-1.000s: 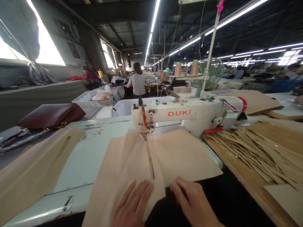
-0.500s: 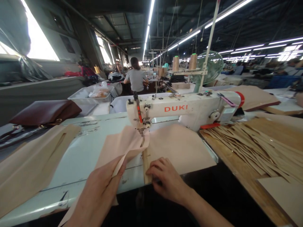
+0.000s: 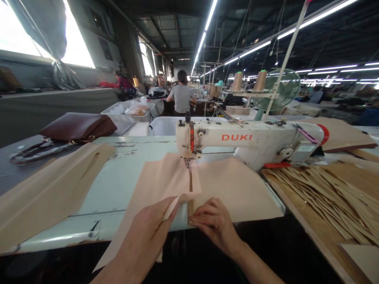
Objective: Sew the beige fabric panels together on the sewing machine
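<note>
A white sewing machine [image 3: 263, 142] stands on the pale green table, its needle and presser foot over a beige material panel [image 3: 160, 177]. My left hand [image 3: 145, 232] is closed on the panel's near edge, which it lifts and folds back. From under the presser foot a narrow tan strip [image 3: 192, 207] runs toward me. My right hand [image 3: 217, 223] pinches the strip's near end at the table's front edge. Right of the strip lies more flat beige material [image 3: 237, 187]; I cannot tell whether it is one piece with the left part.
Many cut tan strips [image 3: 314, 197] lie on a wooden board at right. Another beige piece with a slit [image 3: 56, 185] rests at left, near a brown leather bag [image 3: 78, 126]. Behind are white bins [image 3: 128, 112], thread cones [image 3: 237, 82], a green fan [image 3: 281, 88] and a seated person [image 3: 181, 94].
The camera view has shifted, moving the scene right. The lifted panel edge is lower and flatter near the needle. My right fingers have closed on the strip's end.
</note>
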Motion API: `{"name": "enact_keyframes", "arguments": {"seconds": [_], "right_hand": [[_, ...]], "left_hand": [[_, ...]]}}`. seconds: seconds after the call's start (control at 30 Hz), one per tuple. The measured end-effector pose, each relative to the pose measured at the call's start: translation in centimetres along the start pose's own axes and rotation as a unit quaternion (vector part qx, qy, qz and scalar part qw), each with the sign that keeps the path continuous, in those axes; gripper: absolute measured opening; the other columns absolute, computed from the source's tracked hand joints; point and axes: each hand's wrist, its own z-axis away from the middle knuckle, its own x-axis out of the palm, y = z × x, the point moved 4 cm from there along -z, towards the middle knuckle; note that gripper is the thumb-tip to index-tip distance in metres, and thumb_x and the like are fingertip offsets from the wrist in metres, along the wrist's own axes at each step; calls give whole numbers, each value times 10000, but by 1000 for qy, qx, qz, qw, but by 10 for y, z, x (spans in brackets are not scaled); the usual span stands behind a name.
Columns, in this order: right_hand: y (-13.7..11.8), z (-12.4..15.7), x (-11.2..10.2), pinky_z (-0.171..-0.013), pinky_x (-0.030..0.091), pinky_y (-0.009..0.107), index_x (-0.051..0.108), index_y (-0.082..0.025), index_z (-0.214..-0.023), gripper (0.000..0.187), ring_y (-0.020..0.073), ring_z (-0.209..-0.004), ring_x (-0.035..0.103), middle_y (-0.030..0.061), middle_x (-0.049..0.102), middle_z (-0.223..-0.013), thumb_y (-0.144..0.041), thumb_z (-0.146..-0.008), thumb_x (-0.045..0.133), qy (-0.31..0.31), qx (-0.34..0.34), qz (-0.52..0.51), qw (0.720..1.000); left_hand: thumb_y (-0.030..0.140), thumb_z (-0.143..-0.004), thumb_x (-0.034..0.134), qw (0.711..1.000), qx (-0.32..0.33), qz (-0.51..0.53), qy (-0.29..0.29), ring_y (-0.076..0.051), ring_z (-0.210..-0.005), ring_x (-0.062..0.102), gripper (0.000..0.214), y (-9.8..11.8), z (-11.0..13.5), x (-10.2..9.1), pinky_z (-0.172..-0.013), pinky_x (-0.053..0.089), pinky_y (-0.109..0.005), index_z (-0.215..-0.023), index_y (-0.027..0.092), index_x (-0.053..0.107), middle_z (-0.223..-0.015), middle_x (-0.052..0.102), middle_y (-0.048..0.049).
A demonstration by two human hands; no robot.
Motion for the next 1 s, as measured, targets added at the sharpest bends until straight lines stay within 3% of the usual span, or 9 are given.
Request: {"name": "enact_keyframes", "arguments": {"seconds": [0.1,0.17,0.27,0.37,0.43,0.5,0.67,0.87,1.0], "right_hand": [[0,1,2,-764,397,373,733,-343,-1054,177,187,-861,519,8,705,-959,-366,-941,599,-4,-1,14,1000],[-1,1,3,-765,388,377,731,-334,-1045,170,188,-861,511,7,704,-964,-360,-943,598,-9,-6,21,1000],[-1,5,5,-778,373,383,725,-292,-974,132,187,-875,499,3,696,-944,-326,-942,602,-16,-24,37,999],[1,11,7,-790,362,389,666,-211,-779,191,187,-873,480,4,664,-834,-236,-942,571,2,-49,54,997],[3,15,10,-799,362,390,628,-189,-742,219,185,-881,478,9,660,-835,-190,-940,536,16,-62,67,996],[4,18,12,-806,367,389,631,-186,-767,209,181,-892,485,17,672,-881,-167,-941,515,32,-73,78,994],[5,20,14,-786,361,379,601,-167,-739,215,172,-874,495,19,672,-848,-95,-912,496,88,-98,68,989],[2,18,12,-781,364,371,599,-158,-751,193,168,-872,504,21,672,-830,-97,-913,513,98,-99,65,988],[3,19,15,-791,382,370,593,-153,-744,193,170,-880,510,23,667,-825,-102,-911,511,87,-90,60,990]], "left_hand": [[378,-1022,311,998,-14,9,-66,-201,-880,675,399,-5,3,4,-856,518,-283,-1284,298,601,-945,713,11],[337,-1013,340,998,10,-6,-61,-202,-968,668,375,-10,6,5,-904,513,-295,-1302,297,575,-1053,709,3],[187,-940,411,986,133,-88,-46,-190,-1115,629,403,-18,15,15,-972,500,-294,-1315,271,533,-1230,667,-16],[6,-701,407,932,283,-228,-2,-178,-1209,581,640,-26,29,33,-1063,444,-313,-1293,221,521,-1297,645,-27],[-5,-590,397,893,335,-298,25,-164,-1216,576,710,-32,36,44,-1094,409,-299,-1259,188,537,-1288,656,-32],[-12,-587,395,878,341,-335,24,-145,-1228,564,697,-36,39,51,-1116,375,-275,-1242,176,544,-1298,652,-29],[-54,-647,384,881,315,-353,-9,-138,-1272,524,667,-34,38,57,-1137,344,-288,-1260,167,524,-1350,614,-32],[-57,-694,395,867,345,-359,-21,-167,-1234,560,599,-30,35,59,-1072,422,-286,-1236,143,550,-1316,637,-45],[-79,-707,375,866,339,-366,-32,-176,-1230,567,613,-39,32,62,-1040,456,-301,-1246,149,557,-1322,634,-36]]}}
